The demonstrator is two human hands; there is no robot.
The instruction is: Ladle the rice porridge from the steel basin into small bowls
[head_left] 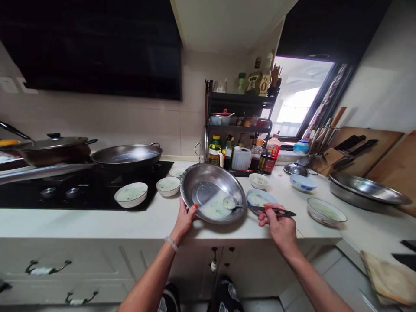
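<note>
My left hand point(186, 220) grips the near left rim of a metal basin point(199, 186), which is tilted toward me. Pale soup with green bits point(212, 207) pools at the basin's low side. In my right hand point(279, 225) is the dark handle of a ladle point(230, 203), its bowl in the soup. A blue-rimmed plate point(260, 197) with similar soup sits just behind my right hand. Left of the basin stand soup-filled bowls, a nearer bowl point(131, 201) and a smaller bowl point(168, 193). Another filled bowl point(326, 219) is to the right.
A wok point(126, 158) and a lidded pot point(55, 151) sit on the black stove point(97, 190). Behind the basin is a black rack point(242, 99) of bottles and jars. At right are a blue-patterned bowl point(303, 184), a steel pan point(360, 195) and a knife block point(325, 160).
</note>
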